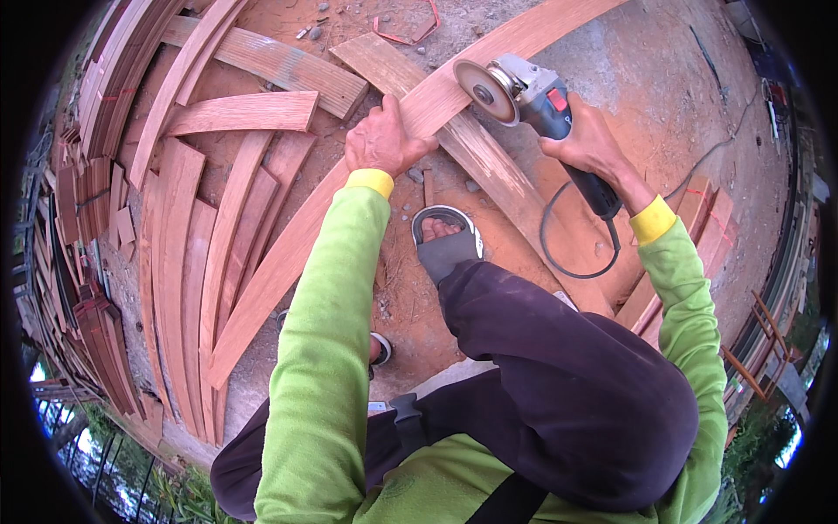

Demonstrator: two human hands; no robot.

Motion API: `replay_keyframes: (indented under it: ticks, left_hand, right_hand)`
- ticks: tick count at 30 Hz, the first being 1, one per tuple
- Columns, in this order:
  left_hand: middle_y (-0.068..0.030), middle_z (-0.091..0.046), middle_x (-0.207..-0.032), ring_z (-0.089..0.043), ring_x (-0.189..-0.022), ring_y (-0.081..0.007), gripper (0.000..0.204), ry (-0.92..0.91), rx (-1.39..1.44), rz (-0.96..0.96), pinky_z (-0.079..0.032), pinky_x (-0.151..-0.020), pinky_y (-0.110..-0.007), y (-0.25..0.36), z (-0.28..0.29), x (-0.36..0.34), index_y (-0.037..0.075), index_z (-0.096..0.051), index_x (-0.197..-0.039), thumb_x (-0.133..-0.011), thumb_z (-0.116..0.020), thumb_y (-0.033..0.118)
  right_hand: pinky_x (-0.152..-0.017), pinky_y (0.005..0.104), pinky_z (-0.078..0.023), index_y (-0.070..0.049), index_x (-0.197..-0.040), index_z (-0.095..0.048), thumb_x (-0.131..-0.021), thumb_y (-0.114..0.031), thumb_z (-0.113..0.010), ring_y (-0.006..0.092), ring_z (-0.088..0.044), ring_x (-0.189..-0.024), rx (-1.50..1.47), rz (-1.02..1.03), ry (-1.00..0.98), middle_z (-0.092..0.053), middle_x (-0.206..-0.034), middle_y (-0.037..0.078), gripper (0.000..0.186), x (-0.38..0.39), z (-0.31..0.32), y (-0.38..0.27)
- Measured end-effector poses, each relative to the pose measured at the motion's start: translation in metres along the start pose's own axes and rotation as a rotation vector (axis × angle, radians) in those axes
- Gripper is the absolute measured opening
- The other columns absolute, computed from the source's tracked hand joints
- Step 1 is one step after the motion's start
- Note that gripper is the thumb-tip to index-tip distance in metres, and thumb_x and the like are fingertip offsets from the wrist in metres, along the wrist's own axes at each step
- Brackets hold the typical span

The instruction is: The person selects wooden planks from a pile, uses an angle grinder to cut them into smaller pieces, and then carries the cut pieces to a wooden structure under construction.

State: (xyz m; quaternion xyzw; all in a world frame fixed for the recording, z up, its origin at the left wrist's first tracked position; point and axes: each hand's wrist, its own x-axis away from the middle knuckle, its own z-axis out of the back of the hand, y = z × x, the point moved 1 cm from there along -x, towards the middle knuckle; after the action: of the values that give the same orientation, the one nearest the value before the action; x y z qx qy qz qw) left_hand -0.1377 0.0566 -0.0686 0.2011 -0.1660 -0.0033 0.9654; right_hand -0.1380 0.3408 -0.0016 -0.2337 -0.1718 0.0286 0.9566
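My left hand (384,140) grips a long reddish plank (288,231) that runs diagonally from the lower left to the top right. My right hand (583,140) is closed around an angle grinder (534,87) with a black body. The grinder's round disc (484,91) is at the plank's right edge; I cannot tell whether it touches the wood. A weathered board (494,175) lies crosswise beneath the plank. My sandalled foot (443,231) rests on the ground just below the crossing.
Loose planks (175,227) lie at the left, beside stacked boards (105,96). Another weathered board (262,63) lies at the top. More planks (711,227) lie at the right, near the grinder's cord (550,249). Reddish dirt and stones cover the ground (628,113).
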Motion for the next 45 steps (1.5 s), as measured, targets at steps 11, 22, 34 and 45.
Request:
replay_keyframes:
  ticks: [11, 22, 34, 45]
  left_hand:
    - [-0.0226, -0.066, -0.100, -0.066, -0.094, -0.0382, 0.068, -0.023, -0.008, 0.037, -0.052, -0.084, -0.045, 0.0052, 0.0025, 0.0005, 0.003, -0.054, -0.104, -0.059, -0.077, 0.048]
    - [-0.0233, -0.065, -0.099, -0.067, -0.089, -0.0378, 0.074, -0.013, -0.033, 0.002, -0.054, -0.080, -0.044, 0.0036, 0.0015, -0.0003, 0.001, -0.053, -0.106, -0.058, -0.079, 0.051]
    - [-0.0228, -0.065, -0.099, -0.067, -0.089, -0.0373, 0.073, -0.010, -0.041, 0.006, -0.054, -0.080, -0.044, 0.0023, 0.0018, 0.0004, 0.002, -0.053, -0.107, -0.059, -0.078, 0.050]
    - [-0.0228, -0.066, -0.098, -0.067, -0.089, -0.0378, 0.069, 0.004, -0.013, 0.002, -0.053, -0.080, -0.045, 0.0013, 0.0017, 0.0007, 0.002, -0.053, -0.105, -0.060, -0.077, 0.049]
  right_hand:
    - [-0.070, 0.0433, -0.051, 0.012, -0.099, -0.054, -0.062, -0.026, -0.072, 0.0420, -0.065, -0.076, -0.010, 0.004, 0.014, -0.063, -0.080, 0.031, 0.056, 0.0020, 0.0017, -0.0025]
    - [-0.071, 0.0439, -0.051, 0.012, -0.102, -0.054, -0.062, -0.025, -0.071, 0.0425, -0.065, -0.076, -0.003, 0.002, -0.001, -0.063, -0.081, 0.031, 0.057, -0.0008, 0.0029, -0.0021]
    - [-0.071, 0.0436, -0.050, 0.011, -0.095, -0.054, -0.061, -0.024, -0.072, 0.0421, -0.065, -0.076, -0.013, 0.012, 0.002, -0.062, -0.080, 0.030, 0.052, -0.0042, 0.0020, -0.0033]
    - [-0.072, 0.0417, -0.052, 0.010, -0.099, -0.055, -0.062, -0.023, -0.073, 0.0409, -0.066, -0.081, -0.035, -0.016, -0.007, -0.064, -0.084, 0.029, 0.053, -0.0057, 0.0010, -0.0042]
